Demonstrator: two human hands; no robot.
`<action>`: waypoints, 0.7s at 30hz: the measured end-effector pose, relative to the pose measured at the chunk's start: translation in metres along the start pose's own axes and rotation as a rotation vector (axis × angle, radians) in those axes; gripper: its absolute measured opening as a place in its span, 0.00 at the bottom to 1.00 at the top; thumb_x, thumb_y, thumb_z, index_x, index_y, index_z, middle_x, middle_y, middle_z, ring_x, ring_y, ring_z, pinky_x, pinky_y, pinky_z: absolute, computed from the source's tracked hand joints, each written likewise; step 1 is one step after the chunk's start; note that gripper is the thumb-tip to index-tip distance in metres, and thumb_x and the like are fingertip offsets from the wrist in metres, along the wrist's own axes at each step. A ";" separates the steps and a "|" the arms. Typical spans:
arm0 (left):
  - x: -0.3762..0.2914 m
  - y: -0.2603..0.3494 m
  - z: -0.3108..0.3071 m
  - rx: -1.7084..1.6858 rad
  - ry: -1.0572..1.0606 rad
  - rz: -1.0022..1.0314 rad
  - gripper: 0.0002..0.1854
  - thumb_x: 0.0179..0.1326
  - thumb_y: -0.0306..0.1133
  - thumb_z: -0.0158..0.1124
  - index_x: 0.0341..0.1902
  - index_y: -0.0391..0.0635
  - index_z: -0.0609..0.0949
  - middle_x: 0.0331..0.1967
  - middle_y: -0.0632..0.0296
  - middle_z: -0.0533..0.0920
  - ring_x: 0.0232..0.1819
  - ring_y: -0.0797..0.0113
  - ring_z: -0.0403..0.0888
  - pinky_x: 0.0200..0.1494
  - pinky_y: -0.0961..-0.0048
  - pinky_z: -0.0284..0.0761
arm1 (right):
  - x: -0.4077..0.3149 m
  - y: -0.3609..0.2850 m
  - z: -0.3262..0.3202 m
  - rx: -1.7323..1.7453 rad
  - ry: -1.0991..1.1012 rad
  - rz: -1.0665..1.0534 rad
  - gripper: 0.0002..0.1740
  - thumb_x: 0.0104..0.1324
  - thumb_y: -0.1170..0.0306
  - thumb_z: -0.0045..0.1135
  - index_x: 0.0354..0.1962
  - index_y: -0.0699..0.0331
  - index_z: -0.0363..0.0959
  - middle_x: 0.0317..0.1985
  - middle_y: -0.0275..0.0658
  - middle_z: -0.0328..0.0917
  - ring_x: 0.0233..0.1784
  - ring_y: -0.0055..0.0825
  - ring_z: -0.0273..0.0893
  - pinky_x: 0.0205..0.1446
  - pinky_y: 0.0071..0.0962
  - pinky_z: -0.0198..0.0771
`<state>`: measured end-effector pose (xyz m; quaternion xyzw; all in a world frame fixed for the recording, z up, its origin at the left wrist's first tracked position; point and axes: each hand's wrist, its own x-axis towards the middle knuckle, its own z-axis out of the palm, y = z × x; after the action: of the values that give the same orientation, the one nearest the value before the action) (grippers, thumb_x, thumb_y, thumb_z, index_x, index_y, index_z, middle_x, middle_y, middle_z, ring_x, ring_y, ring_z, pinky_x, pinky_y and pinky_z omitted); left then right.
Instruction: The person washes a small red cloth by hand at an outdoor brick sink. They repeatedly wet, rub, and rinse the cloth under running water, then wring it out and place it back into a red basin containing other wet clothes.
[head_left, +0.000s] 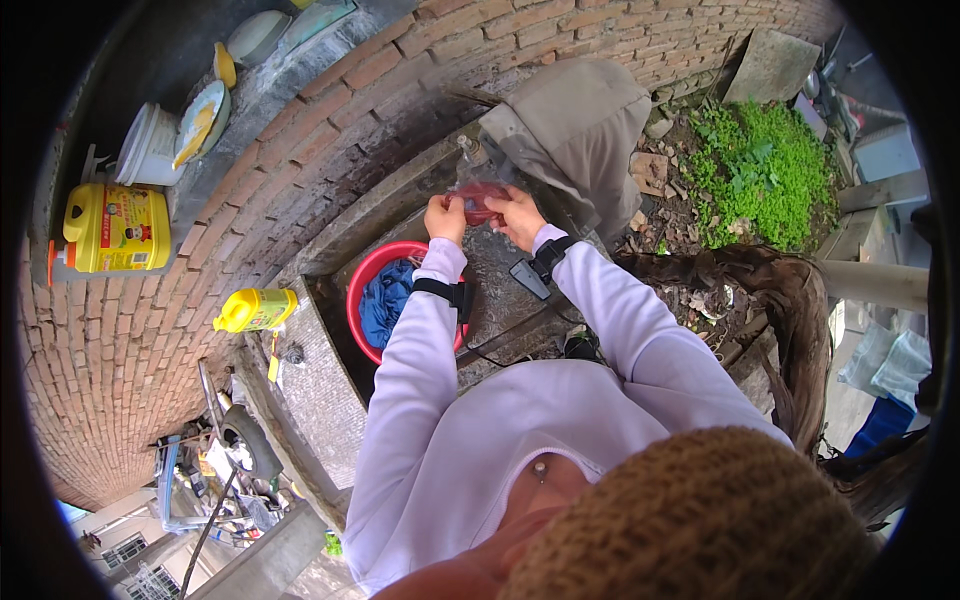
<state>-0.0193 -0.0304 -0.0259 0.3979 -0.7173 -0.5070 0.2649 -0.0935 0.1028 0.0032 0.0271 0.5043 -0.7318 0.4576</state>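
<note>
Both hands hold a reddish, translucent piece of wet material, perhaps a plastic bag, above the concrete sink. My left hand pinches its left side and my right hand grips its right side. A metal tap stands just beyond it. Below my left hand is a red plastic basin with blue cloth in it, partly hidden by my left forearm. A yellow plastic bottle lies on the ledge left of the basin.
A brick wall runs along the far left side, with a yellow jug and a white bucket on its shelf. Grey cloth drapes beside the tap. Green plants and a thick twisted trunk are at the right.
</note>
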 end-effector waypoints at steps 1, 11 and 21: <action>-0.004 -0.002 0.006 -0.052 -0.084 -0.048 0.09 0.61 0.32 0.58 0.40 0.38 0.77 0.27 0.62 0.79 0.24 0.73 0.73 0.28 0.73 0.71 | 0.005 0.005 0.000 0.007 0.068 -0.083 0.19 0.65 0.72 0.56 0.53 0.64 0.66 0.37 0.36 0.77 0.26 0.21 0.71 0.26 0.23 0.67; -0.022 0.037 0.017 0.238 0.070 0.026 0.11 0.59 0.30 0.57 0.40 0.34 0.77 0.35 0.40 0.82 0.41 0.42 0.81 0.44 0.56 0.74 | 0.039 0.044 0.016 -0.340 0.239 -0.254 0.19 0.70 0.72 0.46 0.57 0.67 0.63 0.46 0.41 0.77 0.41 0.27 0.76 0.35 0.26 0.73; -0.006 0.017 0.019 0.323 0.052 0.166 0.11 0.60 0.30 0.57 0.41 0.34 0.76 0.37 0.40 0.82 0.41 0.44 0.81 0.45 0.58 0.74 | 0.010 0.024 0.027 -0.264 0.179 -0.035 0.13 0.69 0.68 0.46 0.46 0.67 0.70 0.27 0.41 0.76 0.18 0.29 0.71 0.20 0.32 0.66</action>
<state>-0.0363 -0.0124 -0.0161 0.3878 -0.8127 -0.3512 0.2567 -0.0717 0.0743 -0.0057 0.0231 0.6353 -0.6618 0.3974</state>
